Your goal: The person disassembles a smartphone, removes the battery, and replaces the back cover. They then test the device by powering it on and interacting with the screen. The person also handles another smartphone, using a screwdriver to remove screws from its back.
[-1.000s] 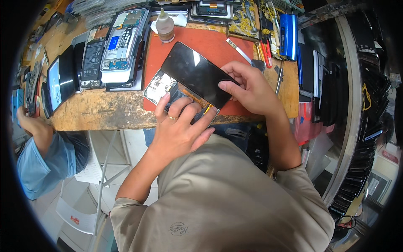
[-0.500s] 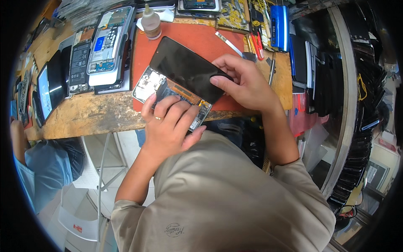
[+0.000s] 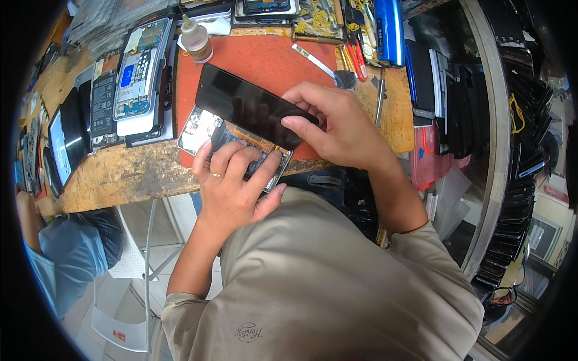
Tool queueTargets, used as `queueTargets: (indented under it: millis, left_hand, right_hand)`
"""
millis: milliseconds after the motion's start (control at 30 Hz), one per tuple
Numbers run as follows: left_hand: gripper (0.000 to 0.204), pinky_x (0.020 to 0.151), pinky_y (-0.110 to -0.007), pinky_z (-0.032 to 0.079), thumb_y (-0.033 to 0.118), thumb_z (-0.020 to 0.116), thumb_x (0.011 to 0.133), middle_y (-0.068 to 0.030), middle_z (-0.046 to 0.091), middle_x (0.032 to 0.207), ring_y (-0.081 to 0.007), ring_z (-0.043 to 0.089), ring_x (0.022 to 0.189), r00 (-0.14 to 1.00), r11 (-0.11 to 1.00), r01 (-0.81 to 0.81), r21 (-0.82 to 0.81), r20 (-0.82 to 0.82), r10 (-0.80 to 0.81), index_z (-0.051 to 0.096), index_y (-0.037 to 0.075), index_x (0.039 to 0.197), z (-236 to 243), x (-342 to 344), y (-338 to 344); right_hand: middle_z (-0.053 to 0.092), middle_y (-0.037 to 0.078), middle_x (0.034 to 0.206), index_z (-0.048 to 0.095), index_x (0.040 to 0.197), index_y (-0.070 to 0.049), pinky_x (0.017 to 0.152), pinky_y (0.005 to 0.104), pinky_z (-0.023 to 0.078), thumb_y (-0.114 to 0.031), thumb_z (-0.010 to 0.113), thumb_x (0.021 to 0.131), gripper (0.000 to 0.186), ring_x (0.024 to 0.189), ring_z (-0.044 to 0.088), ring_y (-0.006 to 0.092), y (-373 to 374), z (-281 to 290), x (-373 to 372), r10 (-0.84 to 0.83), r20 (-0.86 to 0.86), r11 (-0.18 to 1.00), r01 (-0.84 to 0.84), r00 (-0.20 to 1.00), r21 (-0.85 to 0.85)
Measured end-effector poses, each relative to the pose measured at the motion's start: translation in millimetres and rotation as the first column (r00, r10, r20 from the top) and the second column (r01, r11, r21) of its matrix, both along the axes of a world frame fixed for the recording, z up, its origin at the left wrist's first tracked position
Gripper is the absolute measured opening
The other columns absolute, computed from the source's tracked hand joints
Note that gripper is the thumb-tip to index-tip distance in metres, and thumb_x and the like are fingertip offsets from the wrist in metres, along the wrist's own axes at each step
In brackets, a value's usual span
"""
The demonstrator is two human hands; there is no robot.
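Two bare hands work over an opened smartphone body with exposed circuit boards (image 3: 232, 144), which lies on a red-orange rubber work mat (image 3: 265, 63) at the near edge of a worn wooden bench (image 3: 120, 174). The left hand (image 3: 232, 186), wearing a thin ring, presses its spread fingers down on the lower part of the phone body, holding it flat against the mat; its fingers are extended rather than curled around anything. The right hand (image 3: 337, 126) pinches the right end of a glossy black rectangular screen panel (image 3: 250, 111) between thumb and fingers, gripping it firmly. The panel sits tilted above the phone body, overlapping its upper edge, with its far corner towards the back of the mat.

At the mat's back left corner stands a small clear plastic bottle with a pointed nozzle (image 3: 195, 39). Left of the mat lie several other dismantled phones with bare boards (image 3: 135, 78) side by side. Behind the right hand rest a flat metal spatula tool (image 3: 322, 60) and red-handled cutters (image 3: 355, 57), with a blue rectangular case (image 3: 388, 30) just beyond. Another person's blue sleeve (image 3: 66, 256) shows at the lower left.
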State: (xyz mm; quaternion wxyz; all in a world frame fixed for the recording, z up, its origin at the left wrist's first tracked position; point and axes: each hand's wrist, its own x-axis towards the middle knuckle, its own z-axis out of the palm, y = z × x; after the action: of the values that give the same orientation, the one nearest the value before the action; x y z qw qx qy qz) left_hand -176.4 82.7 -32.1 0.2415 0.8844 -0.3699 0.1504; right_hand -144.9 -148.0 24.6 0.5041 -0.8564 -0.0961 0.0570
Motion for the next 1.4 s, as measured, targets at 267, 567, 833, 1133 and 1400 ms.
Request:
queueTargets:
  millis: [267, 567, 833, 1133, 1400]
  left_hand:
    - [0.046, 0.113, -0.052, 0.024, 0.048, 0.076, 0.075, -0.0009, 0.054, 0.109, -0.0207, 0.051, 0.115, 1.000, 0.998, 0.022, 0.056, -0.002, -0.022, 0.074, 0.027, 0.116, 1, 0, 0]
    - [0.051, 0.115, -0.052, 0.025, 0.046, 0.079, 0.072, -0.0013, 0.056, 0.110, -0.0204, 0.051, 0.118, 0.999, 0.999, 0.032, 0.037, 0.011, -0.033, 0.073, 0.027, 0.118, -2, 1, 1]
    - [0.051, 0.116, -0.053, 0.025, 0.044, 0.081, 0.071, -0.0007, 0.057, 0.108, -0.0202, 0.053, 0.116, 0.999, 0.999, 0.039, 0.008, -0.013, -0.039, 0.072, 0.026, 0.118, -2, 1, 0]
    - [0.052, 0.116, -0.053, 0.025, 0.045, 0.081, 0.071, -0.0019, 0.056, 0.109, -0.0213, 0.051, 0.118, 0.999, 0.999, 0.045, 0.008, -0.009, -0.044, 0.072, 0.025, 0.118, -2, 1, 0]
    - [0.050, 0.114, -0.052, 0.025, 0.047, 0.079, 0.072, -0.0023, 0.055, 0.109, -0.0220, 0.051, 0.118, 0.999, 0.998, 0.044, 0.034, 0.015, -0.045, 0.073, 0.027, 0.117, -2, 2, 0]
  right_hand:
    - [0.071, 0.016, 0.090, 0.064, 0.107, 0.001, 0.073, 0.0393, 0.055, -0.005, 0.072, 0.088, 0.021, 0.082, 0.071, 0.0318, -1, 3, 0, 0.021, 0.042, 0.998, -0.019, 0.999, -0.052]
    - [0.073, 0.009, 0.101, 0.063, 0.114, 0.004, 0.080, 0.0271, 0.056, 0.000, 0.068, 0.095, 0.020, 0.093, 0.069, 0.0108, -8, -23, 7, -0.017, -0.247, 0.969, 0.077, 0.969, 0.235]
    - [0.071, 0.008, 0.108, 0.061, 0.117, 0.006, 0.085, 0.0259, 0.056, 0.002, 0.066, 0.096, 0.022, 0.097, 0.068, 0.0098, -11, -20, 7, 0.007, -0.296, 0.968, 0.068, 0.955, 0.243]
    - [0.071, 0.008, 0.106, 0.061, 0.117, 0.006, 0.085, 0.0262, 0.056, 0.002, 0.066, 0.096, 0.021, 0.098, 0.068, 0.0100, -12, -19, 6, 0.006, -0.299, 0.968, 0.070, 0.954, 0.241]
    - [0.073, 0.009, 0.100, 0.063, 0.115, 0.004, 0.079, 0.0282, 0.056, 0.000, 0.068, 0.095, 0.021, 0.091, 0.069, 0.0105, -10, -26, 6, 0.006, -0.181, 0.963, 0.042, 0.983, 0.265]
